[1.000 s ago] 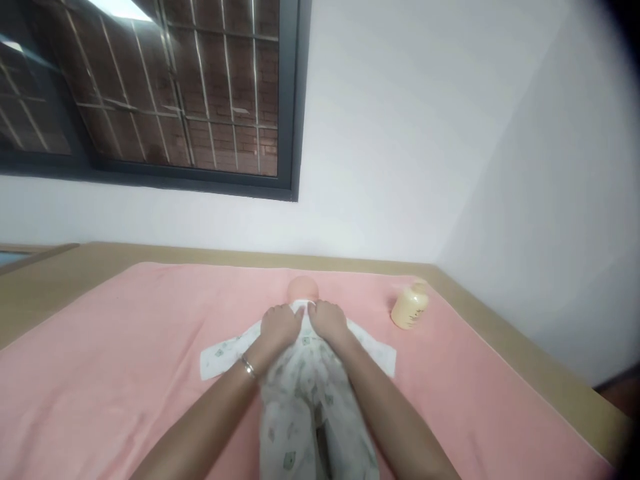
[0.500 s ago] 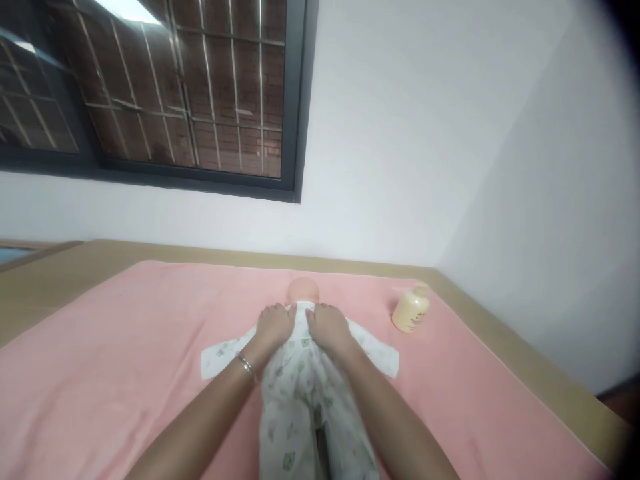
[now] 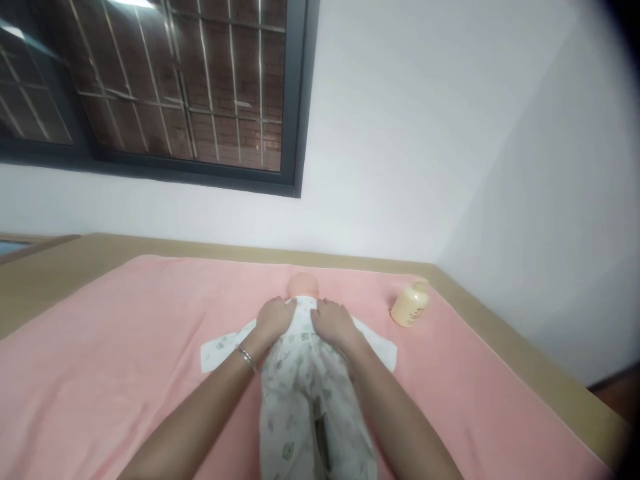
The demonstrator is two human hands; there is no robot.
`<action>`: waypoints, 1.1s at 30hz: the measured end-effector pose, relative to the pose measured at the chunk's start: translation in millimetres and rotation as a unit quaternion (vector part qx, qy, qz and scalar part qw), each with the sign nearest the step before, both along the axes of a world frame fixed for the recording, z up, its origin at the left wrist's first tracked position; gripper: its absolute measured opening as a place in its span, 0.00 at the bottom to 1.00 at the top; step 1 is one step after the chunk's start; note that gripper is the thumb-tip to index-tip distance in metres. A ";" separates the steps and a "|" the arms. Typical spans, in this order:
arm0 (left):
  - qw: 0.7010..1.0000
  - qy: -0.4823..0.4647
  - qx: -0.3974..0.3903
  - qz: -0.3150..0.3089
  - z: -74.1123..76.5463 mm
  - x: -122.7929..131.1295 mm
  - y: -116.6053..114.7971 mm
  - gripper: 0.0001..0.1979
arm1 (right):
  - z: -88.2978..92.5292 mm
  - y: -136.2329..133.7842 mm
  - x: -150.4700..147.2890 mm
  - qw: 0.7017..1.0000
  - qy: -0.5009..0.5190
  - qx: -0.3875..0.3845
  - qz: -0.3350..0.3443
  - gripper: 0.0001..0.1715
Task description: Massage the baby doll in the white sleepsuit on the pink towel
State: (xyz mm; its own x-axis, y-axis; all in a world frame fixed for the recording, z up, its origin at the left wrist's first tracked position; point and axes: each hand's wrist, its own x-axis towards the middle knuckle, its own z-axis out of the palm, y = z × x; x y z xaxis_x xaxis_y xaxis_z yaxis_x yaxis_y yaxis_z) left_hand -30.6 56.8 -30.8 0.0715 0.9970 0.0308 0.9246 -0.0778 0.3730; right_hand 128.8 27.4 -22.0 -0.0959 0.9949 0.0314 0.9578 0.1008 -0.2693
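Observation:
A baby doll (image 3: 303, 287) with a bare, rounded head lies lengthwise in front of me. It wears a white outfit (image 3: 295, 380) with a small green-and-grey print, its sleeves spread to both sides. My left hand (image 3: 275, 318) rests on the doll's left-side shoulder as I see it, palm down. On the opposite shoulder lies my right hand (image 3: 334, 323), its thumb apart from the fingers. Both hands are open against the cloth, with fingertips partly hidden over the shoulders. A silver bracelet (image 3: 246, 359) circles my left wrist. The doll's face is not visible.
Under the doll spreads a pink cloth (image 3: 150, 320) on a tan surface (image 3: 95, 260). A pale yellow pump bottle (image 3: 410, 305) stands to the right of the doll's head. Behind are a white wall (image 3: 380, 133) and a dark-framed window (image 3: 295, 133) with bars.
My right thumb has shifted slightly outward from the middle of the doll's upper body, widening the gap between my hands. The view has tilted a little; the doll and bottle stay in place.

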 end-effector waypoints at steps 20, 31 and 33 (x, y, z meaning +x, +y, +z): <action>0.991 0.077 0.068 -0.082 -2.3 -3.9 -8.0 0.28 | -6.5 17.1 -3.0 0.996 0.031 -0.032 -0.076 0.38; 0.997 0.050 0.030 -0.053 3.3 2.8 -10.3 0.30 | -4.5 -13.0 -6.9 0.999 -0.025 0.033 -0.031 0.34; 0.999 0.031 0.017 -0.030 1.7 -0.4 -3.0 0.31 | -5.2 -11.6 -7.1 0.999 -0.025 0.037 -0.027 0.35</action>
State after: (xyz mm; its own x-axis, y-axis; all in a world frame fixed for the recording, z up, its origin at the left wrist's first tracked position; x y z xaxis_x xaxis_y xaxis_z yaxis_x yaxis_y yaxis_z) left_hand -31.0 53.8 -29.1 0.1347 0.9892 0.0587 0.9391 -0.1463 0.3110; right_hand 121.7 15.8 -27.3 -0.0464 0.9938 0.1012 0.9745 0.0673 -0.2142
